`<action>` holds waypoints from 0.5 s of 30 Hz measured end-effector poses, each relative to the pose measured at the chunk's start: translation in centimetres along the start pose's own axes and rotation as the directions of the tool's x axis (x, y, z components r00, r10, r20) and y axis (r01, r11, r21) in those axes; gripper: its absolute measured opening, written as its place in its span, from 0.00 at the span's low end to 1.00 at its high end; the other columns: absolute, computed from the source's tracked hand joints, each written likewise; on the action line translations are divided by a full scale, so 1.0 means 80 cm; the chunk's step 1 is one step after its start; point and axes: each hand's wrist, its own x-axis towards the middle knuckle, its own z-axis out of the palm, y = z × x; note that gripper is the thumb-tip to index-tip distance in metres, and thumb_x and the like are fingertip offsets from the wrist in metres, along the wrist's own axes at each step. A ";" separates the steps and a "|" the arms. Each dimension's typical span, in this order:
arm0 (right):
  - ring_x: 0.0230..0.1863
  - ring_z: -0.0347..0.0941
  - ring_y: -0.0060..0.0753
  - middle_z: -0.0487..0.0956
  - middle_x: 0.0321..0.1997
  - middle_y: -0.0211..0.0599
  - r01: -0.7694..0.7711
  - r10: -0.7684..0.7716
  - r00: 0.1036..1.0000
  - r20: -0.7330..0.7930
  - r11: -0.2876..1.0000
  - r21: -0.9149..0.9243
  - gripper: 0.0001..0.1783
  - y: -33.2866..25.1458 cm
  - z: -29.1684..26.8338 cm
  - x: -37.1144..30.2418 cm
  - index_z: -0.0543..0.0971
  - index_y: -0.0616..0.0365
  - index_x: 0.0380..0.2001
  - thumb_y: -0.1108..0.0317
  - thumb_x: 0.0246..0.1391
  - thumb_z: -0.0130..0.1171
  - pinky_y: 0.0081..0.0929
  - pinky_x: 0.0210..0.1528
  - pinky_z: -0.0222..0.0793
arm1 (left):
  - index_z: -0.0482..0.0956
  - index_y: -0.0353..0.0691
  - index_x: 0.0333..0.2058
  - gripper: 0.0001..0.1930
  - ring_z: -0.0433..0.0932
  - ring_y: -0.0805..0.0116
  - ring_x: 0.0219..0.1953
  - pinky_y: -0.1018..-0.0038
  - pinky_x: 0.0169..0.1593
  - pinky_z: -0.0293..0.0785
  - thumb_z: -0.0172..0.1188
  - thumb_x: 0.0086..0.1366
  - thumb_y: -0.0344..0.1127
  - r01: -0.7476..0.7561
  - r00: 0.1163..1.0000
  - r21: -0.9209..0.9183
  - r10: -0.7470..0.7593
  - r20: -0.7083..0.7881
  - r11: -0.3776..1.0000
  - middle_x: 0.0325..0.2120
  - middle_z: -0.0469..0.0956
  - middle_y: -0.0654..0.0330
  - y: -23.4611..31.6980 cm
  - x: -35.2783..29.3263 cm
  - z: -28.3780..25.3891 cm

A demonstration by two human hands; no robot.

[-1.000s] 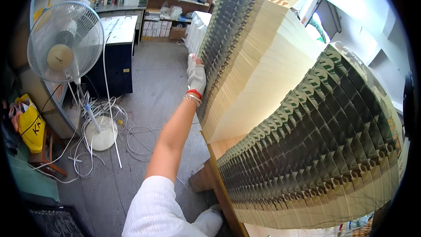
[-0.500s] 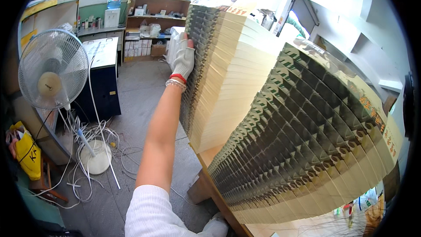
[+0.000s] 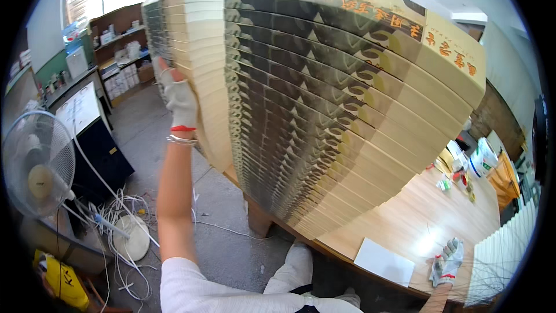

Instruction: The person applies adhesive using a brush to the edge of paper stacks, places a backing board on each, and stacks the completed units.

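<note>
A tall stack of thick books [image 3: 324, 93] with dark patterned spines and cream edges towers over the middle of the wooden table [image 3: 399, 203]. Behind it to the left rises a second book stack [image 3: 205, 69]. My left hand [image 3: 180, 98], in a white glove with bare fingertips, reaches up with fingers stretched out against that stack's side. At the lower right, my right hand [image 3: 447, 262], gloved too, rests on the table with fingers extended and nothing visible in it. It lies between a flat white booklet [image 3: 384, 261] and a row of white page edges [image 3: 504, 249].
Tape rolls [image 3: 463, 178], a white tub [image 3: 483, 156] and an orange bag [image 3: 504, 179] crowd the table's far right. Left of me stand a fan [image 3: 40, 162], a dark cabinet [image 3: 101, 153] and loose cables [image 3: 124, 220] on the floor. Shelves [image 3: 121, 52] line the back.
My view has swung right, so the stacks appear farther left. My right hand has come into view on the table. My left hand stays raised at the far stack.
</note>
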 end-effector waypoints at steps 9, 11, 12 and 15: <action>0.57 0.63 0.40 0.66 0.63 0.40 0.053 -0.064 0.997 0.032 0.962 0.268 0.35 0.062 -0.115 0.020 0.62 0.55 0.64 0.43 0.61 0.45 0.42 0.61 0.60 | 0.53 0.32 0.66 0.32 0.48 0.55 0.70 0.69 0.71 0.41 0.35 0.74 0.52 0.001 0.999 0.156 -0.006 0.034 0.988 0.67 0.54 0.47 0.001 0.061 0.025; 0.58 0.62 0.41 0.66 0.63 0.41 0.055 -0.064 0.998 0.019 0.949 0.311 0.35 0.071 -0.132 0.016 0.61 0.54 0.64 0.44 0.62 0.43 0.44 0.62 0.58 | 0.56 0.32 0.64 0.32 0.51 0.54 0.69 0.68 0.70 0.44 0.34 0.74 0.53 0.011 0.998 0.179 -0.021 0.054 0.984 0.65 0.56 0.47 -0.004 0.077 0.022; 0.58 0.62 0.42 0.66 0.63 0.41 0.057 -0.064 0.998 0.008 0.942 0.331 0.34 0.076 -0.142 0.013 0.61 0.54 0.64 0.44 0.62 0.43 0.44 0.62 0.58 | 0.58 0.32 0.63 0.32 0.52 0.53 0.68 0.68 0.69 0.46 0.34 0.73 0.54 0.021 0.999 0.200 -0.030 0.045 0.980 0.64 0.58 0.46 -0.007 0.085 0.022; 0.60 0.61 0.43 0.65 0.63 0.41 0.066 -0.067 0.998 -0.010 0.920 0.385 0.33 0.092 -0.169 0.003 0.61 0.53 0.65 0.45 0.63 0.41 0.47 0.64 0.56 | 0.62 0.31 0.61 0.33 0.57 0.51 0.66 0.67 0.67 0.50 0.32 0.73 0.56 0.076 0.997 0.273 -0.075 -0.012 0.959 0.62 0.61 0.45 -0.020 0.110 0.018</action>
